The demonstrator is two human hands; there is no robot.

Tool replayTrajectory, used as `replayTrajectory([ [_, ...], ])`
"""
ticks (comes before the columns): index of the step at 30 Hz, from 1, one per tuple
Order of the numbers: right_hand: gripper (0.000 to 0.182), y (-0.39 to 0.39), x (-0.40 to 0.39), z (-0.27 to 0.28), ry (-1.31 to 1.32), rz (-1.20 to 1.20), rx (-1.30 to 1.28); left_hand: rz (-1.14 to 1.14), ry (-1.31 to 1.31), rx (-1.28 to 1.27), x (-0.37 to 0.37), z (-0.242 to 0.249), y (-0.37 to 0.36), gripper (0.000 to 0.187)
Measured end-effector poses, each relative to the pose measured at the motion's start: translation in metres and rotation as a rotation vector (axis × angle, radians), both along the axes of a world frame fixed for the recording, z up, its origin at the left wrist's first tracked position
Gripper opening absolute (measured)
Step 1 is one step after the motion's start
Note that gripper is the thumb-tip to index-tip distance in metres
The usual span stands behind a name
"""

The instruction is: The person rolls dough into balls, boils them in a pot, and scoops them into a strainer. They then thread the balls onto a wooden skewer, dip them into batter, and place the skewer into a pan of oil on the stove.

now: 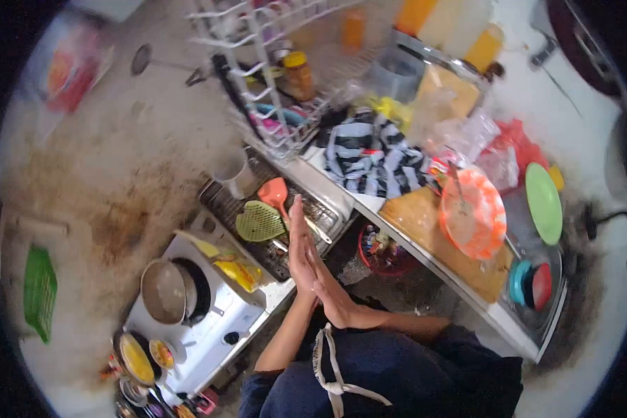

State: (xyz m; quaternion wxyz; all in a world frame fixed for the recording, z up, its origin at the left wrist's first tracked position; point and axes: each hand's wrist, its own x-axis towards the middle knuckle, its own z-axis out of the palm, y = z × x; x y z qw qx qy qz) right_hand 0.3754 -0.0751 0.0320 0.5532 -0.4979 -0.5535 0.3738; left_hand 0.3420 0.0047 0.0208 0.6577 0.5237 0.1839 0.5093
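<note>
My left hand [298,254] and my right hand [325,282] are pressed palm to palm in front of my body, fingers stretched out and pointing away from me. No object shows between them. Just beyond the fingertips, an orange spatula [274,191] and a green slotted scoop [259,221] lie on a dark rack [212,195]. The handle of a utensil [318,230] runs close beside the fingers.
A white stove [216,306] with a pot [164,291] stands at lower left. On the right counter are a wooden board [418,223], an orange-and-white bowl [472,214] and a green plate [543,203]. A red bin [383,251] sits below.
</note>
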Motion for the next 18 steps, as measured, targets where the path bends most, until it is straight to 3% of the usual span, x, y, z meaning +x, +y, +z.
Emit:
replayTrajectory([
  [2,0.068,0.007,0.015,-0.001,0.013,-0.129,0.011,-0.005,0.071,-0.022,0.01,-0.011,-0.028,0.056],
  [4,0.06,0.017,0.035,-0.018,0.411,-0.202,-0.101,-0.04,0.251,0.0,0.011,-0.014,-0.066,0.054],
  [7,0.055,0.012,0.041,-0.049,0.246,-0.311,0.032,-0.155,0.283,0.025,0.012,-0.014,-0.074,0.055],
  [9,0.057,-0.008,0.029,-0.042,0.047,-0.395,0.103,-0.192,0.24,0.044,0.013,-0.01,-0.069,0.051],
  [10,0.058,-0.021,0.02,-0.027,0.083,-0.396,-0.045,-0.234,0.158,0.051,0.014,-0.01,-0.062,0.049],
  [12,0.059,-0.045,-0.005,0.008,0.041,-0.38,-0.028,-0.367,0.075,-0.277,0.021,-0.005,-0.046,0.051],
  [16,0.058,-0.072,-0.01,-0.003,0.029,-0.453,-0.003,-0.399,0.177,-0.047,0.017,0.006,-0.069,0.05],
  [18,0.057,-0.073,0.001,0.0,-0.043,-0.545,0.049,-0.432,0.047,-0.065,0.011,0.008,-0.098,0.051],
])
